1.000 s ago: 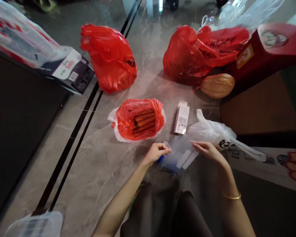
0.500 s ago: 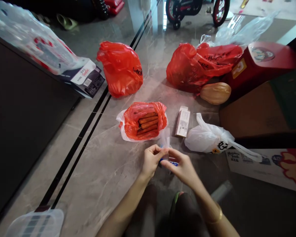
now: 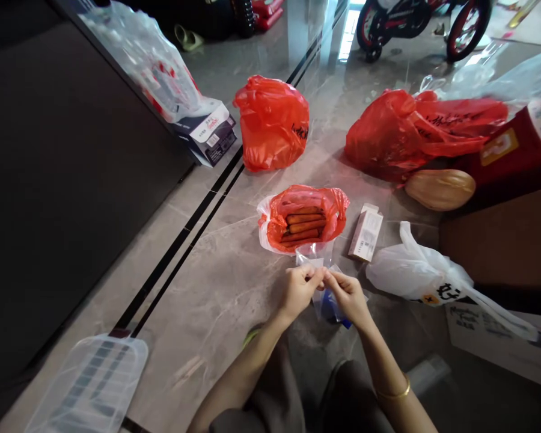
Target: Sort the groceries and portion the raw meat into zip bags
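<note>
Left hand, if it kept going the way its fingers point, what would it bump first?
Probably the right hand. The left hand pinches the clear plastic bag, and its fingertips point across at the right hand's fingertips, nearly touching; depth is hard to judge.

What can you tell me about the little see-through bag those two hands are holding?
The small clear bag is thin, see-through, crinkly plastic. The left hand and right hand each pinch its top edge, fingertips close together, so it hangs rumpled between them over the grey floor. A loose flap sticks up past the fingers. Something blue shows at its lower end; what it is cannot be told.
</note>
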Available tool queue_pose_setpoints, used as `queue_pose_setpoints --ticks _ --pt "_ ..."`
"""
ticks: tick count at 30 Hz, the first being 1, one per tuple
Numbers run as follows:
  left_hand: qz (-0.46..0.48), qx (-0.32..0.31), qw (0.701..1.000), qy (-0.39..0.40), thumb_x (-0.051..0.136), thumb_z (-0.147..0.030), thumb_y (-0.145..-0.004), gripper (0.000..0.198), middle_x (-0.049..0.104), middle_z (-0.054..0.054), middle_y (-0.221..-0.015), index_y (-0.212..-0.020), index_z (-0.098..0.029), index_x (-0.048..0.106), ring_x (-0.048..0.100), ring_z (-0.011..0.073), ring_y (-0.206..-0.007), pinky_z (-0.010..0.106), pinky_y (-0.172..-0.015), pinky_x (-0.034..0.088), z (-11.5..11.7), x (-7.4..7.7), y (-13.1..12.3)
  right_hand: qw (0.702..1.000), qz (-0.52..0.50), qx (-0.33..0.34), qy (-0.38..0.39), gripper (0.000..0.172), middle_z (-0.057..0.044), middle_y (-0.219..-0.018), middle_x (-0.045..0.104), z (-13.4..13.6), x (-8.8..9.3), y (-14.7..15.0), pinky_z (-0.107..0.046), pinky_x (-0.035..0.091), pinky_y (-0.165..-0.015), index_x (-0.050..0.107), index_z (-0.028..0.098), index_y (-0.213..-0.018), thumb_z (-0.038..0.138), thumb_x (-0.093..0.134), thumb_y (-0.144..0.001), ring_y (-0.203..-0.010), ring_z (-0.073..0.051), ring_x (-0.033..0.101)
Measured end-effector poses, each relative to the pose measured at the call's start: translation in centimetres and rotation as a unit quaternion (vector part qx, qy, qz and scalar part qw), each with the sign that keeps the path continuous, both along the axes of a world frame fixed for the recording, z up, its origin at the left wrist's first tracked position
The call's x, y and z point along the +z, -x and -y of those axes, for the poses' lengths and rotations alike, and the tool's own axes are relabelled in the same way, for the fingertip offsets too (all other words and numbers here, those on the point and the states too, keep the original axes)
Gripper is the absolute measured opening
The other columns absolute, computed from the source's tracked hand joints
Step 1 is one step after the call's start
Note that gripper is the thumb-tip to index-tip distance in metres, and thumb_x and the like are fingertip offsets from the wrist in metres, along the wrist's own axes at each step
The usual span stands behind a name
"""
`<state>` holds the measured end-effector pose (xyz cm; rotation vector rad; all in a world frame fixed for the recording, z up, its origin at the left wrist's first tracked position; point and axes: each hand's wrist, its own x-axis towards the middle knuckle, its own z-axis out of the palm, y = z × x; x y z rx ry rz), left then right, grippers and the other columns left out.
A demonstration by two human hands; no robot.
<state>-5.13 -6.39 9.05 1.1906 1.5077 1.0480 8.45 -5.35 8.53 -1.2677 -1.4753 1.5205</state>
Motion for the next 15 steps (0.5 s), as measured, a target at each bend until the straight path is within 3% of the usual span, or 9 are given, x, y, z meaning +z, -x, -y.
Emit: queue_pose_setpoints --ticks 5,9,11,13,15 --pt "0.018 -0.081 0.996 -0.018 0.049 -0.035 -0.089 0.04 0.064 0.0 -0.054 -0.055 -0.016 0.054 0.06 0.0087 -0.051 0.018 -0.054 0.042 0.0 0.1 -0.5 0.979 0.129 -0.151 -0.039 0.038 -0.002 -0.067 0.066 0.4 0.4 -0.5 -0.024 0.046 -0.062 0.073 0.013 -0.084 0.047 0.054 -0.086 -0.066 -0.016 0.061" --pt "0.033 -0.128 0.991 0.032 0.049 -0.028 -0.086 0.039 0.058 -0.002 -0.047 -0.05 -0.018 0.042 0.055 0.008 -0.046 0.017 -0.051 0.038 2.7 -0.6 2.3 0.905 0.278 -0.304 -0.109 0.042 -0.006 -0.071 0.069 1.2 1.1 -0.5 -0.025 0.047 -0.061 0.071 0.013 -0.081 0.049 0.05 -0.088 -0.066 -0.018 0.065" --pt "-0.034 -0.113 0.992 0.043 0.053 -0.025 -0.083 0.038 0.055 -0.002 -0.046 -0.048 -0.018 0.04 0.052 0.0089 -0.045 0.019 -0.05 0.036 3.7 -1.0 4.4 0.909 0.294 -0.274 -0.106 0.038 -0.007 -0.08 0.071 2.1 1.7 0.7 -0.026 0.049 -0.061 0.069 0.015 -0.09 0.047 0.048 -0.09 -0.069 -0.02 0.068" --pt "-0.106 -0.051 0.993 0.03 0.056 -0.027 -0.081 0.033 0.057 -0.001 -0.051 -0.052 -0.018 0.044 0.053 0.0107 -0.049 0.02 -0.053 0.037 4.1 -0.9 6.5 0.932 0.27 -0.221 -0.093 0.034 -0.007 -0.087 0.072 2.9 2.4 2.7 -0.028 0.052 -0.064 0.065 0.017 -0.101 0.045 0.048 -0.091 -0.071 -0.02 0.07" --pt "-0.12 0.023 0.992 0.025 0.058 -0.033 -0.082 0.018 0.062 0.001 -0.063 -0.07 -0.019 0.055 0.058 0.0131 -0.057 0.021 -0.057 0.039 4.0 -0.2 7.9 0.951 0.217 -0.205 -0.083 0.032 -0.008 -0.092 0.072 3.1 3.0 5.1 -0.031 0.055 -0.069 0.061 0.019 -0.106 0.045 0.047 -0.092 -0.074 -0.02 0.071"
